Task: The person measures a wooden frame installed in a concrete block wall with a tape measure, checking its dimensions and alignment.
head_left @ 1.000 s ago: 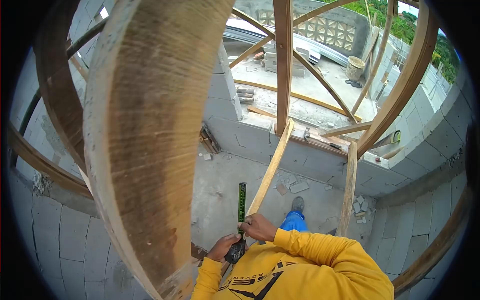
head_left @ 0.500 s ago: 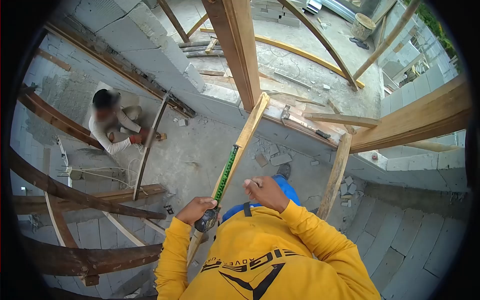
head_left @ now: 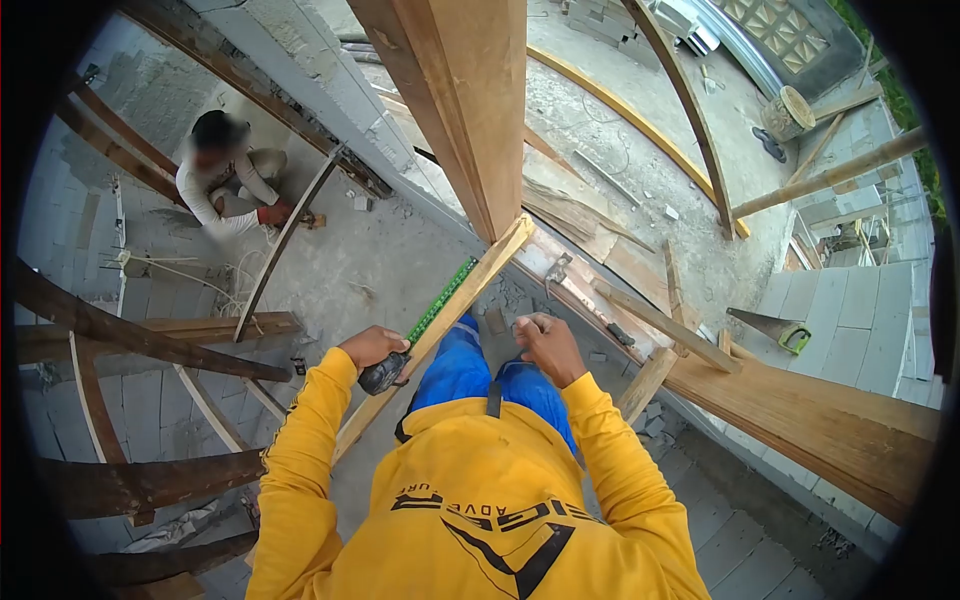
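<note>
My left hand point(head_left: 372, 347) is closed around a black tape measure point(head_left: 384, 375). Its green blade is pulled out and lies along a pale wooden strip point(head_left: 478, 277) that slants up to a thick upright timber post point(head_left: 465, 110). In front of my blue trousers, my right hand point(head_left: 548, 345) hovers with fingers curled together, apart from the strip; whatever they may pinch is too small to make out. On the ledge to the right lies a hammer point(head_left: 557, 270), its handle partly behind a wooden brace point(head_left: 670, 325).
A handsaw point(head_left: 770, 328) with a green handle rests at the right beside a wide timber beam point(head_left: 800, 415). A co-worker point(head_left: 225, 170) crouches at the left behind a curved-looking wooden bar. Dark timbers point(head_left: 150, 480) cross the lower left. A bucket point(head_left: 788, 112) stands at the back.
My view has shifted, bringing the handsaw into sight. The tape measure sits further left and higher in view, its blade now beside the strip's left edge. My right hand has moved slightly right.
</note>
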Demonstrator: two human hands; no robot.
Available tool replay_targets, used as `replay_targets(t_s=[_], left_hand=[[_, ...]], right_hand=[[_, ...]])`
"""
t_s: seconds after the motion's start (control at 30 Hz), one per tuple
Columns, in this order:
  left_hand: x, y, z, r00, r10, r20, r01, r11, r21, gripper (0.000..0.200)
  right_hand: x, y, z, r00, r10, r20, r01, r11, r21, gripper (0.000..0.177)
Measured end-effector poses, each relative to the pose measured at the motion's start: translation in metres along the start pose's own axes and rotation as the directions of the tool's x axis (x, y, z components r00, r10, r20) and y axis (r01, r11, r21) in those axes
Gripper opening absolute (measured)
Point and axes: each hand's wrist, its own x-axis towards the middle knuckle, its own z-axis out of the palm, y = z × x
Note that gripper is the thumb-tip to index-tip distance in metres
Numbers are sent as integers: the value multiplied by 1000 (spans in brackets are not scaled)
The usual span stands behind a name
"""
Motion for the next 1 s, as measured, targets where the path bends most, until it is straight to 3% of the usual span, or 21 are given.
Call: replay_targets(t_s=[0.07, 0.17, 0.27, 0.47, 0.67, 1.0], left_hand=[[14, 7, -5, 999, -27, 23, 27, 1000, 2, 26], [28, 21, -12, 1000, -12, 28, 7, 989, 150, 26], [38, 26, -17, 997, -69, 32, 69, 997, 21, 26], [71, 21, -31, 1000, 6, 29, -13, 974, 224, 30], [62, 36, -30, 997, -57, 44, 53, 993, 101, 30], [58, 47, -30, 997, -79, 20, 76, 990, 115, 27]], right_hand=[[11, -3, 8, 999, -40, -31, 41, 999, 23, 37], [19, -8, 11, 997, -50, -53, 53, 997, 61, 38], [23, -9, 6, 1000, 15, -21, -13, 996, 84, 38], [28, 8, -19, 992, 99, -81, -92, 992, 88, 37], [23, 12, -37, 974, 185, -129, -164, 974, 158, 38], [26, 15, -31, 971, 209, -119, -190, 970, 153, 37]])
